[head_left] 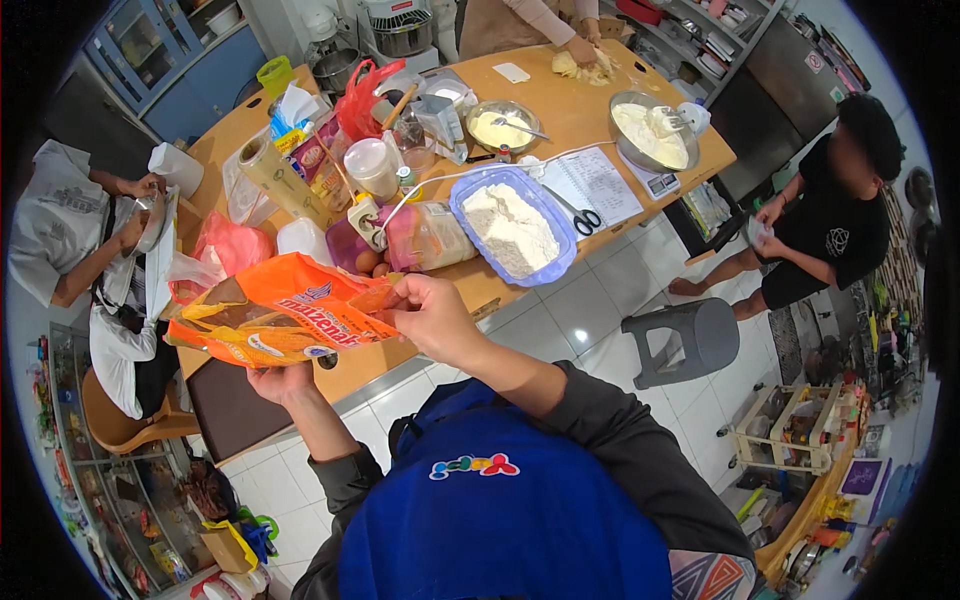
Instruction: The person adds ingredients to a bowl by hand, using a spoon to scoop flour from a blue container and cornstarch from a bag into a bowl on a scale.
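Observation:
An orange cornstarch bag (285,312) with corn cobs pictured on it is held up in front of me, over the table's near edge. My left hand (282,382) grips it from below, its fingers partly hidden behind the bag. At the bag's right end, my right hand (435,318) pinches the crumpled plastic between thumb and fingers. Just beyond lie brown eggs (370,262) and a clear packet (430,236) with pale contents. To the right of these sits a purple-blue tub (512,225) of white and greyish powder.
Black scissors (580,215) lie by written papers (590,185). Farther off are a yellow-filled bowl (503,127) and a cream-filled bowl (653,135) on a scale. One person kneads dough (583,66); others are at left and right. A grey stool (688,340) stands right.

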`<action>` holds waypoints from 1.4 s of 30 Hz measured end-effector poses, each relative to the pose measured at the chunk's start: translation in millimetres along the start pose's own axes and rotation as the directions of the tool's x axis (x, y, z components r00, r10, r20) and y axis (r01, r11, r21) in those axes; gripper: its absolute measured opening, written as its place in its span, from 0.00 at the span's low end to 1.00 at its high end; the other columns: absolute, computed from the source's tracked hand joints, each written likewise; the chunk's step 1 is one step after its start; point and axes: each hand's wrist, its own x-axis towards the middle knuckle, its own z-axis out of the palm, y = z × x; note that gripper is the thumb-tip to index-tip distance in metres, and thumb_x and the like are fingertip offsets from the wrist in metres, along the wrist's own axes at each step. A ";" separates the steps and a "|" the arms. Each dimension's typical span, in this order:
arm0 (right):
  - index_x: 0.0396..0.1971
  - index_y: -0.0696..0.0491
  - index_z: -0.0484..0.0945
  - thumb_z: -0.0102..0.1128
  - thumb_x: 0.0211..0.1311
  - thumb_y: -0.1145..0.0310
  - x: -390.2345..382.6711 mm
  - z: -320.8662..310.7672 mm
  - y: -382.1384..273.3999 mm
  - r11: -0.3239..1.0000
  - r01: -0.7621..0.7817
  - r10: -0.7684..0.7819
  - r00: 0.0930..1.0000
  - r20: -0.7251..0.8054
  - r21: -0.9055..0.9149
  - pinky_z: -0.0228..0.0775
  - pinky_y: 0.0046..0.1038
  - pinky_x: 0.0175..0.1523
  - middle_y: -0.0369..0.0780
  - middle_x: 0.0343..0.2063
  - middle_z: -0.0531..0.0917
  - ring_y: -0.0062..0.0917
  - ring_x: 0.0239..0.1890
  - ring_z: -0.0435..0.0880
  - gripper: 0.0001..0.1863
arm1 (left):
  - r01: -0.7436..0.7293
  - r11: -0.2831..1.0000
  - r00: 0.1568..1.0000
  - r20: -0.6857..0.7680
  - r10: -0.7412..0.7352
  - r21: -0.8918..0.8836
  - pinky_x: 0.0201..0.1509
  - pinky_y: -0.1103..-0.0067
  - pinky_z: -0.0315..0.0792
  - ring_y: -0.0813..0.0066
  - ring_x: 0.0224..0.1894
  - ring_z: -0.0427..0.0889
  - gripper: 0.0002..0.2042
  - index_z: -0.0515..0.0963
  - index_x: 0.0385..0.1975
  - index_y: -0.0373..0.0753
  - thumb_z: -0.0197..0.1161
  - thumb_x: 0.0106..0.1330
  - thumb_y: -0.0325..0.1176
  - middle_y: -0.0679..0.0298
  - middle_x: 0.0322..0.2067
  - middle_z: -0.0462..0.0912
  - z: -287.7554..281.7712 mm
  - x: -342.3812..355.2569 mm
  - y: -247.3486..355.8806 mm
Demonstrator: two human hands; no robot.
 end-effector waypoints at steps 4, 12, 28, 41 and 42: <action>0.25 0.60 0.72 0.56 0.47 0.80 -1.7 -0.5 -7.7 1.000 -0.016 0.016 1.000 -0.004 0.001 0.60 0.17 0.20 0.36 0.17 0.75 0.13 0.16 0.71 0.04 | -0.008 1.000 0.999 -0.036 0.008 0.011 0.60 0.60 0.51 0.59 0.57 0.60 0.24 0.62 0.51 0.38 0.44 0.54 0.40 0.55 0.54 0.62 10.0 -8.6 -5.5; 0.24 0.61 0.72 0.55 0.45 0.81 -2.9 -0.1 -10.6 0.997 -0.032 0.032 0.999 -0.004 0.068 0.62 0.17 0.19 0.37 0.17 0.76 0.14 0.16 0.72 0.04 | 0.003 1.000 1.000 -0.025 -0.003 0.004 0.60 0.59 0.50 0.59 0.57 0.60 0.24 0.62 0.52 0.38 0.44 0.55 0.42 0.55 0.54 0.62 10.1 -9.1 -7.9; 0.26 0.60 0.72 0.56 0.48 0.80 0.6 3.8 -5.8 0.998 -0.040 0.040 0.999 0.013 0.049 0.60 0.16 0.19 0.36 0.17 0.76 0.13 0.16 0.70 0.04 | -0.029 0.999 0.999 -0.042 0.030 0.028 0.60 0.59 0.51 0.58 0.57 0.59 0.25 0.61 0.53 0.38 0.43 0.55 0.42 0.54 0.55 0.60 8.8 -7.0 -3.8; 0.26 0.59 0.72 0.56 0.49 0.78 -1.2 0.0 -7.1 0.994 -0.081 0.079 0.996 0.029 0.070 0.61 0.15 0.20 0.36 0.19 0.76 0.13 0.16 0.70 0.04 | -0.011 1.000 0.999 -0.045 0.012 0.023 0.60 0.60 0.51 0.59 0.57 0.60 0.24 0.62 0.52 0.37 0.43 0.55 0.41 0.55 0.54 0.61 17.0 -15.9 -10.4; 0.26 0.59 0.72 0.56 0.49 0.78 -1.3 0.1 -6.8 0.990 -0.094 0.091 0.995 0.035 0.102 0.62 0.15 0.20 0.36 0.19 0.76 0.13 0.16 0.70 0.04 | -0.012 1.000 0.998 -0.061 0.014 0.028 0.60 0.60 0.51 0.59 0.57 0.60 0.24 0.62 0.52 0.37 0.43 0.55 0.40 0.55 0.54 0.62 21.2 -18.8 -12.5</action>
